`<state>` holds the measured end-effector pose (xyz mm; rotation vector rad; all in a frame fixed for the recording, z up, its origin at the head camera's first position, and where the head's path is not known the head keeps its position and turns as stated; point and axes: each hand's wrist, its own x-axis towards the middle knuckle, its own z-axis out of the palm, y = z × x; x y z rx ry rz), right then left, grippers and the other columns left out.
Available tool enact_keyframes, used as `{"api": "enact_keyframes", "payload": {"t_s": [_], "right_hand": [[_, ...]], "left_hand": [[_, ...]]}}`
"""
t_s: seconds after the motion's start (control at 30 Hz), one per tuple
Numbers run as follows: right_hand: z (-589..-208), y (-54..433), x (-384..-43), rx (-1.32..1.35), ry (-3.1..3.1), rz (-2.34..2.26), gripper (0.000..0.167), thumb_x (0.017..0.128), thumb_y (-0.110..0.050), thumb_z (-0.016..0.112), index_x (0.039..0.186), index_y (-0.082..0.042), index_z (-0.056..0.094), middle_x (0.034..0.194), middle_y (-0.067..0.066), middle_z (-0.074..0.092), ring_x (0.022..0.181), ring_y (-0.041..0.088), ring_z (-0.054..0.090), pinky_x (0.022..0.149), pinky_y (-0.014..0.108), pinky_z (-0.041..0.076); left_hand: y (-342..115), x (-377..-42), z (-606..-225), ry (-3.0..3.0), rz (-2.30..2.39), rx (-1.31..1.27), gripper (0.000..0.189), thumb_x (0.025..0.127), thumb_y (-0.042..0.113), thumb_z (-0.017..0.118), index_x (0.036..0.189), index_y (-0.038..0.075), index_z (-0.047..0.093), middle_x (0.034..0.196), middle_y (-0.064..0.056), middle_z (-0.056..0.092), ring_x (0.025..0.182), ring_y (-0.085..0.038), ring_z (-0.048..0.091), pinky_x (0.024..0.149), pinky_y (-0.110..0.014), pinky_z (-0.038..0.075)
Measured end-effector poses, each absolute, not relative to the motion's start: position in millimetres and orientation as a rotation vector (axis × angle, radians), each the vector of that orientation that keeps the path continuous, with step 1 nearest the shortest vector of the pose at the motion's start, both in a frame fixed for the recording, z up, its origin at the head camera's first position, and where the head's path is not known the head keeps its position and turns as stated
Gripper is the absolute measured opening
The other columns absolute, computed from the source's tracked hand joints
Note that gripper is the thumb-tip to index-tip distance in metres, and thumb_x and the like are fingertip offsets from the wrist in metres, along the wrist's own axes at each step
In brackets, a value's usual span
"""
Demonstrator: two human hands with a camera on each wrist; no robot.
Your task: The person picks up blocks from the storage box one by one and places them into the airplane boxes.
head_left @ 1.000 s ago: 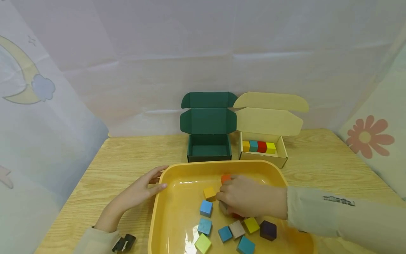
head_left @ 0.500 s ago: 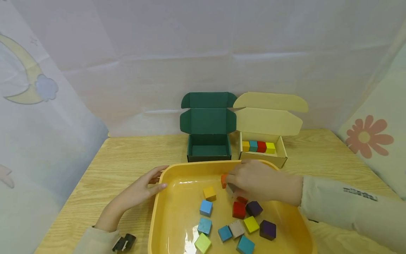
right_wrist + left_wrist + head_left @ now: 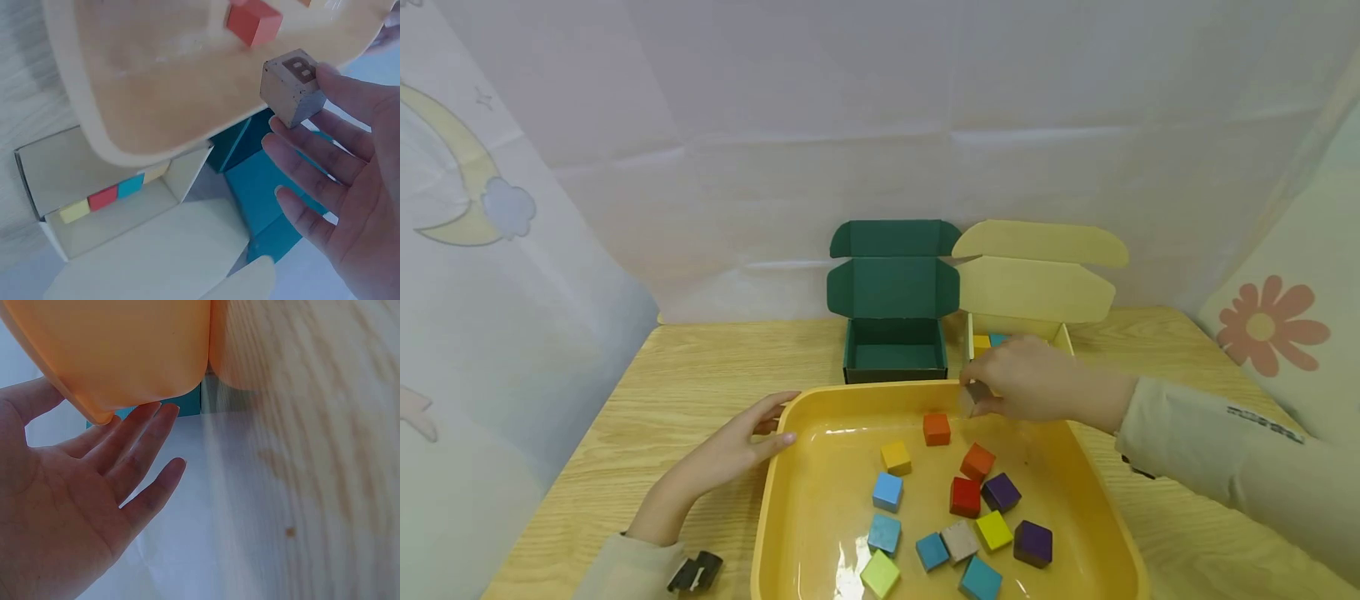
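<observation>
My right hand (image 3: 1030,379) pinches a plain wooden letter cube (image 3: 292,87) between thumb and fingers, above the tray's far right rim. A dark "B" shows on the cube in the right wrist view. Behind that hand, the open cream box (image 3: 184,178) holds a row of orange, teal, red and yellow cubes. My left hand (image 3: 730,454) holds the far left corner of the yellow tray (image 3: 767,500), thumb over the rim and fingers along the outer wall. In the tray lie loose cubes, among them an orange-red cube (image 3: 936,429) and a purple cube (image 3: 1033,544).
An open green box (image 3: 895,375) stands behind the tray, left of the cream box, nothing visible inside. A black clip-like object (image 3: 696,572) is by the left sleeve. Hanging printed cloth (image 3: 775,150) borders the wooden table (image 3: 700,358) behind and at the sides.
My right hand has lifted the plain wooden cube from among the others and carried it back and right toward the cream box. The left hand has stayed on the tray corner.
</observation>
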<state>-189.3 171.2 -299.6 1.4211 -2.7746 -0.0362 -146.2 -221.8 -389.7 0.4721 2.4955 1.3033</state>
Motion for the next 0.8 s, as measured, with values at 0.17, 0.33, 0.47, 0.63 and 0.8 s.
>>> {"api": "enact_keyframes", "payload": {"t_s": [0.17, 0.33, 0.47, 0.63, 0.8], "right_hand": [[-297, 179, -205, 1.375, -2.876, -0.013, 0.025, 0.083, -0.025, 0.082, 0.102, -0.011, 0.072, 0.085, -0.007, 0.068, 0.07, 0.01, 0.06, 0.072, 0.035, 0.055], [-297, 189, -219, 1.298, -2.936, -0.015, 0.028, 0.085, -0.026, 0.08, 0.105, -0.009, 0.071, 0.086, -0.004, 0.068, 0.068, 0.009, 0.058, 0.069, 0.034, 0.055], [-299, 196, -231, 1.253, -2.941, 0.011, 0.026, 0.086, -0.023, 0.079, 0.105, -0.008, 0.072, 0.088, -0.003, 0.069, 0.069, 0.011, 0.059, 0.069, 0.036, 0.055], [-301, 203, -244, 1.204, -2.963, 0.011, 0.024, 0.085, -0.023, 0.079, 0.103, -0.01, 0.071, 0.087, -0.005, 0.069, 0.073, 0.013, 0.063, 0.071, 0.039, 0.056], [-301, 208, -254, 1.143, -3.004, 0.029, 0.022, 0.087, -0.022, 0.078, 0.103, -0.01, 0.071, 0.087, -0.005, 0.07, 0.073, 0.013, 0.064, 0.072, 0.041, 0.056]], "left_hand": [[-222, -146, -391, 2.499, 1.302, 0.463, 0.062, 0.1, 0.03, 0.061, 0.153, 0.011, 0.034, 0.145, -0.022, 0.044, 0.127, -0.039, 0.047, 0.102, -0.059, 0.039], [-222, -146, -391, 2.497, 1.297, 0.459, 0.063, 0.1, 0.032, 0.061, 0.153, 0.012, 0.035, 0.145, -0.022, 0.044, 0.127, -0.039, 0.047, 0.102, -0.059, 0.04], [-222, -147, -391, 2.501, 1.293, 0.46, 0.063, 0.1, 0.033, 0.06, 0.153, 0.012, 0.035, 0.146, -0.022, 0.043, 0.128, -0.04, 0.046, 0.102, -0.06, 0.039], [-223, -147, -391, 2.505, 1.288, 0.458, 0.063, 0.1, 0.034, 0.06, 0.154, 0.012, 0.034, 0.146, -0.021, 0.044, 0.128, -0.04, 0.046, 0.102, -0.06, 0.039], [-223, -147, -392, 2.504, 1.288, 0.467, 0.063, 0.1, 0.034, 0.06, 0.154, 0.012, 0.034, 0.146, -0.02, 0.044, 0.128, -0.04, 0.046, 0.102, -0.06, 0.039]]}}
